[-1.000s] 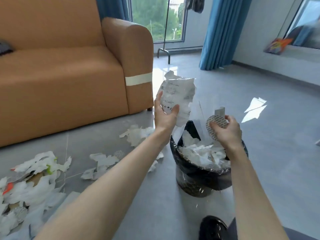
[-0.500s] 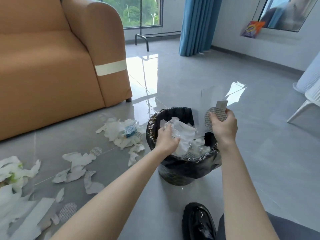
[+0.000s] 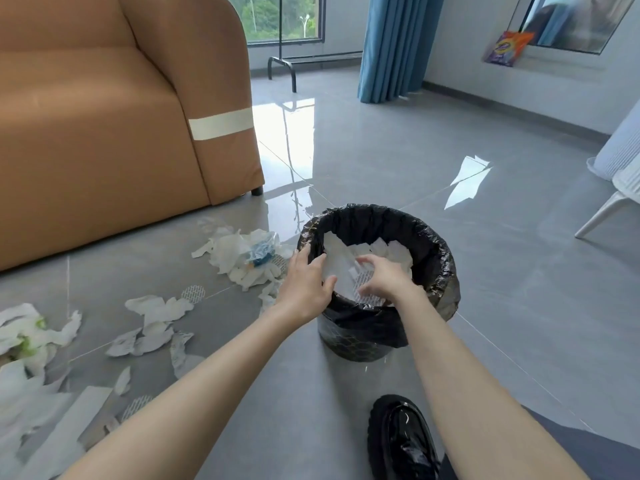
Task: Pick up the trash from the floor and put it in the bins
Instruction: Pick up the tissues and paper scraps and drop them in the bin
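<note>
A round bin (image 3: 429,306) lined with a black bag stands on the grey floor, holding white paper trash (image 3: 388,252). My left hand (image 3: 306,284) rests at the bin's near-left rim, fingers spread and straight, holding nothing. Inside the bin, my right hand (image 3: 384,278) presses down on the paper with spread fingers, and a dotted printed piece (image 3: 363,282) lies under it. More torn white paper lies on the floor: a pile with a blue scrap (image 3: 249,258) left of the bin, and further scraps (image 3: 152,323) towards the lower left.
An orange sofa (image 3: 121,133) fills the upper left, with tape on its armrest. My black shoe (image 3: 401,441) is in front of the bin. A white chair (image 3: 620,188) stands at the right edge. Blue curtain (image 3: 394,46) and a black metal rack stand at the back.
My left hand has let go of the crumpled paper into the bin and moved to its rim. The dotted piece left my right hand, which now presses the trash down.
</note>
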